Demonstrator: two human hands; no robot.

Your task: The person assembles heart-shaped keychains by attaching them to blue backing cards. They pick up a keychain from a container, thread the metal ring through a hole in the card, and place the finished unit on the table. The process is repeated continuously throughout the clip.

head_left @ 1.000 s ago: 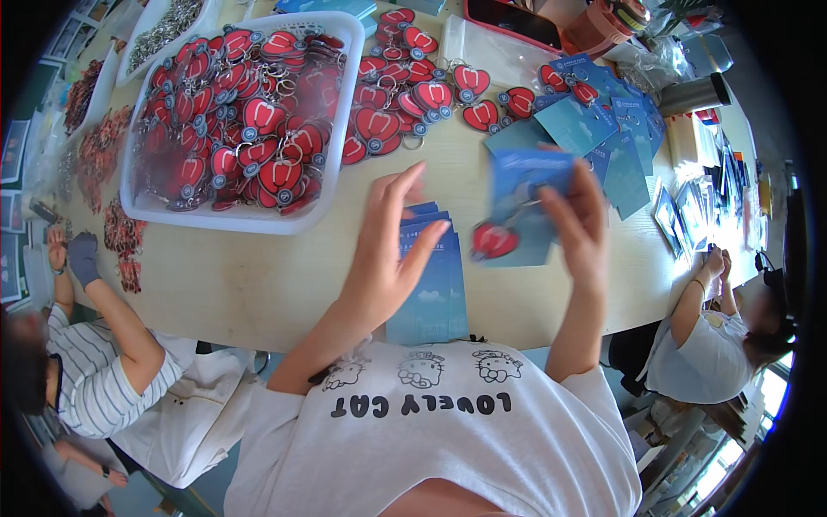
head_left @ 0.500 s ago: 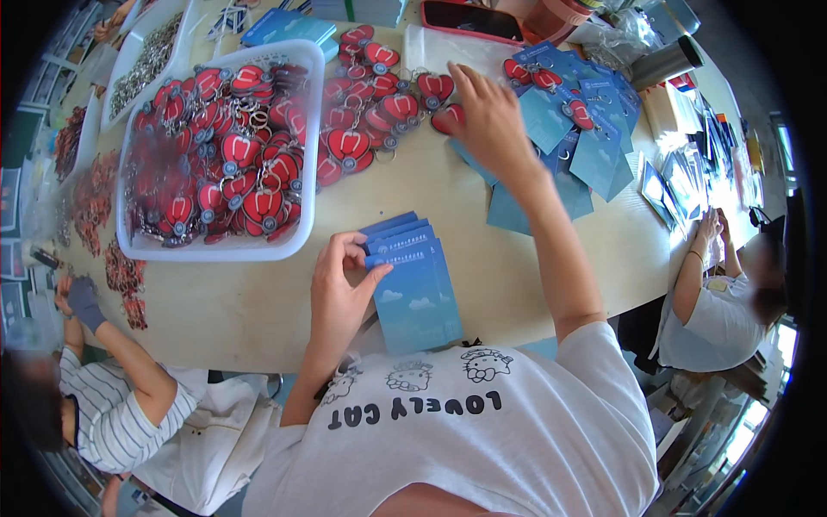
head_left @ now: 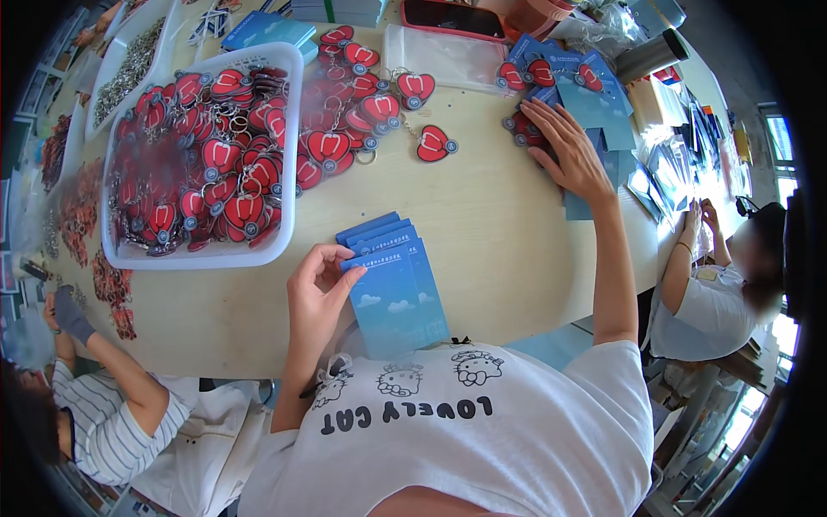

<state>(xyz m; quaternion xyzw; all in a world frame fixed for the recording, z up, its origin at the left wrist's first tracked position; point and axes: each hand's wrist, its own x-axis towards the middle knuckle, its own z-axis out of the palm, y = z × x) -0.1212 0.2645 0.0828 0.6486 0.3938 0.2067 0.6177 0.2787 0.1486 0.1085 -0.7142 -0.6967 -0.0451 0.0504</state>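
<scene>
My left hand (head_left: 320, 293) pinches a small fanned stack of blue cards (head_left: 396, 297) with printed clouds, held near the table's front edge. Over to the right, my right hand (head_left: 570, 157) lies flat with its fingers stretched out. It rests on blue cards (head_left: 579, 205) and partly covers a red heart-shaped keychain (head_left: 520, 131) by its fingertips. More red keychains (head_left: 539, 72) lie on cards beyond that hand. A lone red keychain (head_left: 432, 144) sits on the bare tabletop between my hands. What lies beneath my right palm is hidden.
A white plastic bin (head_left: 289, 202) full of red keychains stands at left, with a loose keychain heap (head_left: 332, 146) beside it. Farther back are a clear plastic sleeve (head_left: 448, 59), a phone (head_left: 454, 19) and a dark cylinder (head_left: 659, 57). Co-workers sit at both sides.
My right hand has moved right, away from the keychain heap. The spread blue cards have shifted right with it, uncovering tabletop. My left hand still holds its stack.
</scene>
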